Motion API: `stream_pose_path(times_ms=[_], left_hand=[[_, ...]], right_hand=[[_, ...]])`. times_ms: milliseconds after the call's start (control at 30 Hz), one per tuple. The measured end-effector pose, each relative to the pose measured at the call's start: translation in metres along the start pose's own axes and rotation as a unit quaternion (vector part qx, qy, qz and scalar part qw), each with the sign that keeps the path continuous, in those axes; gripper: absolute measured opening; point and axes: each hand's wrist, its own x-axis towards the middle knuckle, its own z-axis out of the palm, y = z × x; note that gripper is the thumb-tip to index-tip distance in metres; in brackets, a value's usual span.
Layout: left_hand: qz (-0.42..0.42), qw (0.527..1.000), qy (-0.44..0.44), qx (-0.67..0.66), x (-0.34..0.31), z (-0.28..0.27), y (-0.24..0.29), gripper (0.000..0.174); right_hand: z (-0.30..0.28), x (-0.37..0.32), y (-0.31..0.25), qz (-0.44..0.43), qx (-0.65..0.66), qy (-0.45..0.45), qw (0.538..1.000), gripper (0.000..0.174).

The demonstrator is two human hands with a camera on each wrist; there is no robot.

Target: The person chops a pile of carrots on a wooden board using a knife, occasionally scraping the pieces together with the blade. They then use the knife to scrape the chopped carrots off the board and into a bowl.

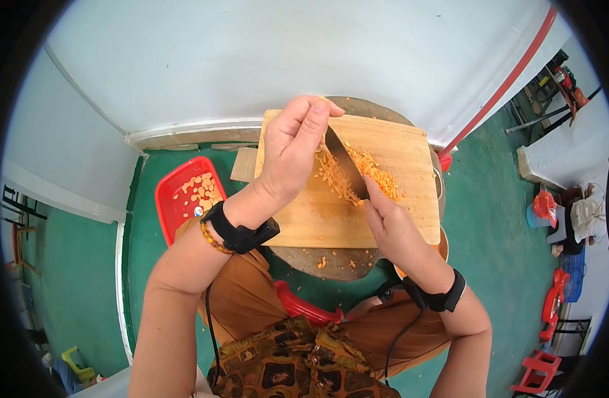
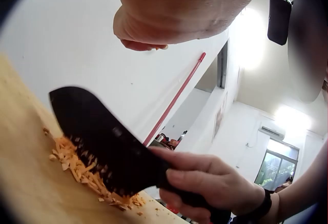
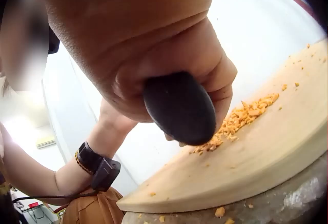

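My right hand [image 1: 400, 229] grips the black handle of a broad, dark-bladed kitchen knife [image 2: 97, 137], with the handle's butt end showing in the right wrist view. The blade slants across a heap of finely chopped orange vegetable [image 1: 377, 174] on a wooden cutting board [image 1: 311, 222]. Orange bits cling along the blade's lower part. Raised near the knife's tip is my left hand [image 1: 294, 142], with its thumb close against the fingers. In the left wrist view that hand hangs above the blade, apart from it, with small orange bits at the fingertips.
The board lies on a round stump-like block [image 1: 317, 262] dotted with orange crumbs. To the left on the green floor is a red basin [image 1: 164, 192] holding orange slices. An orange-rimmed bowl [image 1: 443, 244] sits partly behind my right forearm. A white wall [image 1: 218, 60] rises beyond the board.
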Motion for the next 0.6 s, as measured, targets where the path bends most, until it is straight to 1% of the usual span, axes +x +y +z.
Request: stream_pose_path(times_ms=[100, 167, 267, 333, 433, 533, 600], left_hand=[[0.004, 1.0, 0.002, 0.002, -0.001, 0.001, -0.001, 0.03], [0.001, 1.0, 0.004, 0.01, -0.001, 0.002, 0.002, 0.03], [-0.006, 1.0, 0.001, -0.002, -0.001, 0.0, -0.001, 0.03], [0.002, 1.0, 0.002, -0.01, -0.001, 0.002, -0.003, 0.03], [-0.011, 1.0, -0.007, 0.02, 0.0, -0.001, 0.0, 0.034], [-0.018, 0.999, -0.013, 0.035, -0.002, -0.001, 0.0, 0.035], [-0.019, 0.999, -0.015, 0.031, -0.001, -0.001, 0.0, 0.035]], right_hand=[[-0.01, 0.001, -0.01, 0.061, 0.03, -0.021, 0.997, 0.044], [-0.012, 0.001, -0.014, 0.082, 0.047, -0.018, 0.995, 0.044], [-0.01, 0.0, -0.011, 0.067, 0.036, -0.001, 0.997, 0.044], [-0.006, 0.001, -0.001, 0.043, 0.003, -0.01, 0.999, 0.044], [-0.013, 0.001, -0.008, 0.105, 0.032, -0.015, 0.994, 0.044], [-0.016, 0.001, -0.014, 0.115, 0.046, -0.005, 0.992, 0.045], [-0.008, 0.002, 0.0, 0.043, 0.004, 0.019, 0.999, 0.045]])
